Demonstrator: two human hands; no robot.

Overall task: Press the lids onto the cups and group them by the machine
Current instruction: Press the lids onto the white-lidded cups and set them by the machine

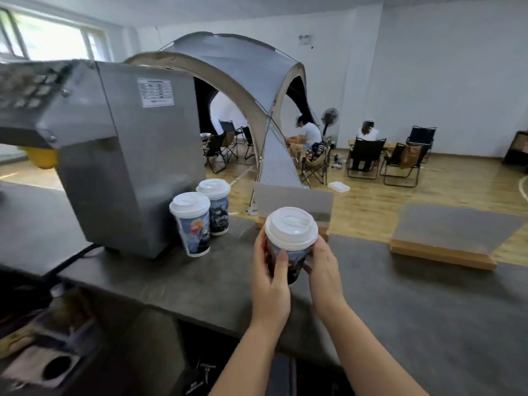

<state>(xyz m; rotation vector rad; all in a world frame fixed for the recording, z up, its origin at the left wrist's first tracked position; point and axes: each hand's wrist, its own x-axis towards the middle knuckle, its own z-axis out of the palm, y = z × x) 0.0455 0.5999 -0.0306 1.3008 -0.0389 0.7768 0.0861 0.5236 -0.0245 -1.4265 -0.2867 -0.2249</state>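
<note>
A printed paper cup (294, 257) with a white lid (291, 227) on top is held between both hands above the dark counter (177, 278). My left hand (270, 281) grips its left side with the thumb across the front. My right hand (324, 270) grips its right side. Two more lidded cups stand against the grey metal machine (128, 155): the nearer cup (193, 222) and the farther cup (215, 205), touching or nearly touching each other.
A black cable (71, 260) runs from the machine's base. Two sign holders on wooden bases stand at the counter's far edge, one behind the held cup (294, 200) and one at the right (445, 235). Beyond are a tent, folding chairs and seated people.
</note>
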